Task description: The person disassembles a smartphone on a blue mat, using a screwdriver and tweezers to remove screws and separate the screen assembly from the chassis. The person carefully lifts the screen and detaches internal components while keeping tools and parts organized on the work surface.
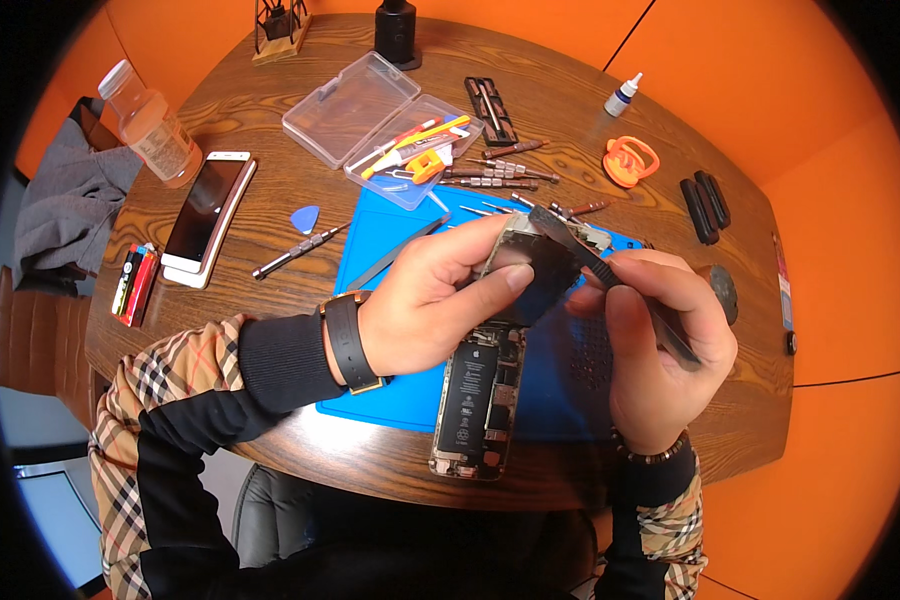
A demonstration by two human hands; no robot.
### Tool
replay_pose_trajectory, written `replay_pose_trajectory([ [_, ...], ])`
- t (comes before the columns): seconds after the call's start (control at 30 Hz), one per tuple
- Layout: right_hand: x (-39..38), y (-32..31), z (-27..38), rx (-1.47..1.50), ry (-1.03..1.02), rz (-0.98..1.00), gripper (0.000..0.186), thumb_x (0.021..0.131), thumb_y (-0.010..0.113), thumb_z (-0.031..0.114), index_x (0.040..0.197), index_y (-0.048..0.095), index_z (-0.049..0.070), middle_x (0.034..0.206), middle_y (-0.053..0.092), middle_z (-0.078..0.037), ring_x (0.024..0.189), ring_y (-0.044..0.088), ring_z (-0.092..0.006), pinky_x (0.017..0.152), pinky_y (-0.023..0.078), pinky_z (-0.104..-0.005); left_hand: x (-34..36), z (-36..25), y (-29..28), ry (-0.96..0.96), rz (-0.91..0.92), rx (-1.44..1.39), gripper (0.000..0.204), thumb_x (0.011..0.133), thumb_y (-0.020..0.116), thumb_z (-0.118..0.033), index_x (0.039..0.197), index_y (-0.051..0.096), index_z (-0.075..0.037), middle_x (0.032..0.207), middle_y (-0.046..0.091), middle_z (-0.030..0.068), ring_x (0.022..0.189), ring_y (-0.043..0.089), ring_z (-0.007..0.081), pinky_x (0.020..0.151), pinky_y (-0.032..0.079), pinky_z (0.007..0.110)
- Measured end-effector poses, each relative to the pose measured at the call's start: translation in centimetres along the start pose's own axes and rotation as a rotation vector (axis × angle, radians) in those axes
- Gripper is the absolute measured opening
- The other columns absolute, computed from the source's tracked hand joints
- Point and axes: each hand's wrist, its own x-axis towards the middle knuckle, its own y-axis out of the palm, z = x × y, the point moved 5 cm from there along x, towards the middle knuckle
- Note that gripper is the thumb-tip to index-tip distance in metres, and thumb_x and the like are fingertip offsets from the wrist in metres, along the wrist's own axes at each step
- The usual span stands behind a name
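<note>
Between the thumb and fingers of my left hand (422,305), a dark phone screen panel (548,285) is held tilted up above the opened phone body (470,400). That body lies with its black battery and inner parts bare, its near end past the mat's edge. My right hand (670,345) is closed around a slim black tool with a ridged grip (592,262). The tool's wide far end is against or just over the panel's upper edge; I cannot tell which. Whether the panel still joins the phone body is hidden behind my left hand.
A blue work mat (370,398) lies underneath. Beyond it are an open clear plastic case (355,105) of small tools, several screwdrivers (505,180) and an orange suction cup (630,162). At left are a white phone (208,215), a lighter (135,285) and a bottle (155,130).
</note>
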Motion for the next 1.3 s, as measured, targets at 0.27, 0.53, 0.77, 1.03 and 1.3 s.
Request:
replay_pose_trajectory([
  [0.27, 0.0, -0.4, 0.0, 0.018, 0.042, -0.010, 0.018, 0.097, 0.066, -0.012, 0.114, 0.071, -0.007, 0.111, 0.069, -0.018, 0.091, 0.074, -0.0217, 0.083, 0.060, -0.0322, -0.1, 0.0, -0.1, 0.000, 0.009, 0.009, 0.033, 0.110, 0.055, -0.004, 0.142, 0.059, 0.001, 0.120, 0.069, 0.0013, 0.107, 0.059, 0.0052, 0.095, 0.051, 0.026],
  [0.53, 0.1, -1.2, -0.2, 0.104, 0.044, -0.062, 0.017, 0.099, 0.066, -0.009, 0.115, 0.069, -0.008, 0.109, 0.069, -0.018, 0.089, 0.073, -0.0219, 0.082, 0.062, -0.0335, -0.4, -0.2, 0.3, -0.039, 0.023, -0.038, 0.036, 0.109, 0.055, -0.003, 0.145, 0.058, 0.001, 0.120, 0.068, 0.0019, 0.108, 0.059, 0.0059, 0.096, 0.051, 0.027],
  [0.77, 0.0, -1.2, 0.0, 0.107, 0.018, -0.039, 0.016, 0.098, 0.067, -0.010, 0.113, 0.071, -0.008, 0.110, 0.069, -0.018, 0.090, 0.073, -0.0224, 0.081, 0.062, -0.0346, -0.1, -0.2, -0.1, -0.020, 0.048, 0.053, 0.032, 0.111, 0.054, -0.005, 0.142, 0.055, 0.003, 0.125, 0.071, 0.0096, 0.112, 0.067, 0.0123, 0.099, 0.055, 0.031],
  [1.03, 0.1, -1.1, -0.1, 0.100, 0.012, -0.010, 0.016, 0.098, 0.068, -0.009, 0.114, 0.071, -0.008, 0.111, 0.069, -0.017, 0.091, 0.073, -0.0219, 0.082, 0.062, -0.0347, -0.1, -0.1, -0.1, -0.027, 0.034, 0.050, 0.031, 0.111, 0.054, -0.007, 0.140, 0.057, 0.003, 0.126, 0.070, 0.0090, 0.113, 0.066, 0.0113, 0.100, 0.054, 0.030],
  [1.3, 0.1, -0.9, 0.0, 0.087, 0.033, -0.022, 0.017, 0.097, 0.066, -0.011, 0.114, 0.071, -0.008, 0.110, 0.069, -0.016, 0.090, 0.073, -0.0215, 0.082, 0.062, -0.0332, -0.2, -0.1, 0.1, -0.051, 0.006, -0.017, 0.036, 0.109, 0.054, -0.004, 0.145, 0.057, 0.001, 0.117, 0.069, 0.0018, 0.107, 0.059, 0.0062, 0.095, 0.051, 0.027],
])
